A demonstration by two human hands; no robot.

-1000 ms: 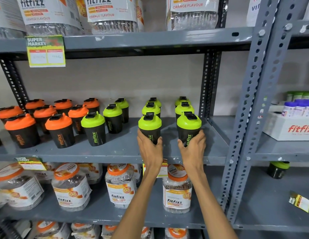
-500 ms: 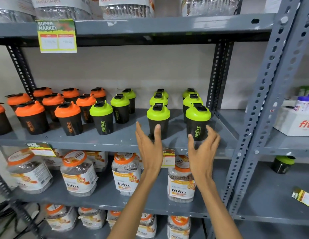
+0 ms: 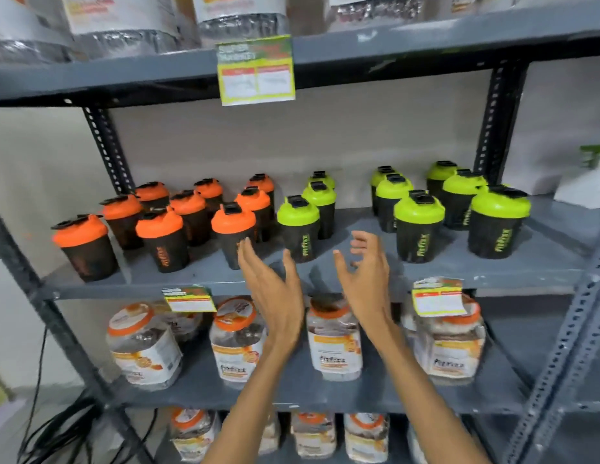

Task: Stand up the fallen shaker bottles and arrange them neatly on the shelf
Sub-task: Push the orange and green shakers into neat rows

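Black shaker bottles stand upright on the grey middle shelf (image 3: 325,279). Several with orange lids (image 3: 233,226) fill the left half, several with green lids (image 3: 419,219) the right half. A green-lidded shaker (image 3: 297,229) stands just beyond my hands, next to the orange ones. My left hand (image 3: 272,289) hovers open in front of the shelf edge, fingers spread, holding nothing. My right hand (image 3: 364,279) is open too, fingers curled loosely, apart from every bottle. No shaker lies on its side in view.
Clear jars with orange lids (image 3: 333,339) stand on the shelf below and on the bottom one. Large jars line the top shelf. Yellow price tags (image 3: 256,72) hang from shelf edges. A perforated steel upright (image 3: 566,343) stands at right; black cables (image 3: 57,426) lie bottom left.
Both hands have let go of the two front green-lidded shakers and pulled back, open. The view has swung left, so my hands now sit before the middle of the shelf.
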